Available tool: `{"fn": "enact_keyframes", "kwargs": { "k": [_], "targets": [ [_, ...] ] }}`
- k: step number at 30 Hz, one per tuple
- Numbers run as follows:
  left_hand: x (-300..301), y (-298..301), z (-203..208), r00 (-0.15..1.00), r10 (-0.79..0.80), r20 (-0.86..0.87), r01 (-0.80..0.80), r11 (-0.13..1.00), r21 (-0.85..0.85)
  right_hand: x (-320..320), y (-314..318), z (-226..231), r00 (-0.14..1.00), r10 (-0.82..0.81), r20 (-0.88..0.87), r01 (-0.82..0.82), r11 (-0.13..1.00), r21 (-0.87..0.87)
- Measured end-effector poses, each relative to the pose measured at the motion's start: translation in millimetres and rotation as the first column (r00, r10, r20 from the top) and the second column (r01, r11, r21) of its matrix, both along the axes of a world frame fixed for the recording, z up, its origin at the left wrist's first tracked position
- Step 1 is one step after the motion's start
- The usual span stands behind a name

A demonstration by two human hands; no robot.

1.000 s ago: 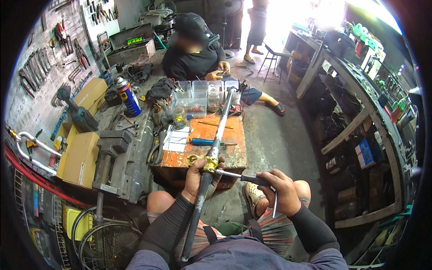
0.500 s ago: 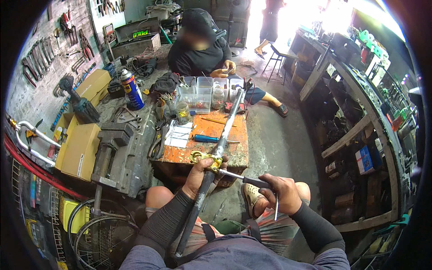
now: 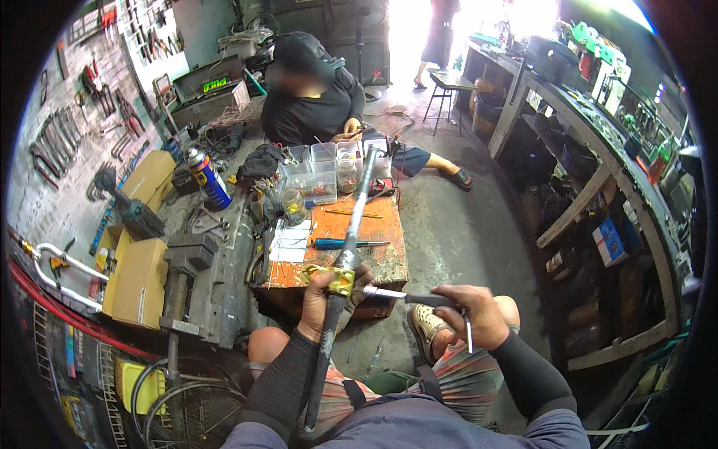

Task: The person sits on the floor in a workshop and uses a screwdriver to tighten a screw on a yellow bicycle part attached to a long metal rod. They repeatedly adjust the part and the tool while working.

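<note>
My left hand (image 3: 318, 308) is closed round a yellow-gold scaffold-style clamp (image 3: 341, 280) and the long metal pipe (image 3: 351, 238) it sits on. The pipe slants from my lap up over the orange-topped box. In my right hand (image 3: 479, 318) is a socket driver (image 3: 430, 300) with a black handle and chrome shank. Its tip points at the right side of the clamp, where my left fingers partly hide the contact. A thin silver bar sticks out below my right fingers.
The worn orange box (image 3: 378, 258) ahead carries a blue screwdriver (image 3: 336, 243), a pencil (image 3: 351, 213) and plastic bins (image 3: 310, 183). A vise (image 3: 187, 258) and spray can (image 3: 209, 179) stand left. A co-worker (image 3: 310, 112) sits beyond; wooden shelving (image 3: 576, 202) lines the right.
The view has shifted slightly. The pipe stands a little steeper, and the clamp has turned somewhat. My right fingers have loosened and straightened over the driver's handle.
</note>
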State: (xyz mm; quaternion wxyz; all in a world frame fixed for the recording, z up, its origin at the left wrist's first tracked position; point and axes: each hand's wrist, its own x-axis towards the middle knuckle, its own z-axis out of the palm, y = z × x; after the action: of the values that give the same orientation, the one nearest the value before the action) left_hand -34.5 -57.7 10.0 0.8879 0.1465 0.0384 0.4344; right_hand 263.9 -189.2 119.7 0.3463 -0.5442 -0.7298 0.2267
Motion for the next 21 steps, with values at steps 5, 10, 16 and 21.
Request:
{"fn": "enact_keyframes", "kwargs": {
  "k": [5, 10, 16, 21],
  "targets": [
    [1, 3, 12, 0.956, -0.037, 0.289, 0.043, 0.999, -0.017, 2, -11, 5, 0.993, -0.066, 0.102, 0.045, 0.980, 0.193],
    [4, -1, 11, 0.946, -0.051, 0.319, 0.046, 0.999, 0.023, -13, -2, -4, 0.983, 0.022, 0.183, -0.076, 0.954, 0.291],
    [4, -3, 11, 0.934, -0.096, 0.344, 0.105, 0.994, -0.007, -17, 3, -4, 0.975, 0.037, 0.220, -0.102, 0.951, 0.291],
    [4, -4, 10, 0.983, -0.019, 0.185, 0.018, 1.000, 0.007, -19, 3, 9, 0.914, -0.017, 0.406, -0.171, 0.890, 0.422]
  ]
}}
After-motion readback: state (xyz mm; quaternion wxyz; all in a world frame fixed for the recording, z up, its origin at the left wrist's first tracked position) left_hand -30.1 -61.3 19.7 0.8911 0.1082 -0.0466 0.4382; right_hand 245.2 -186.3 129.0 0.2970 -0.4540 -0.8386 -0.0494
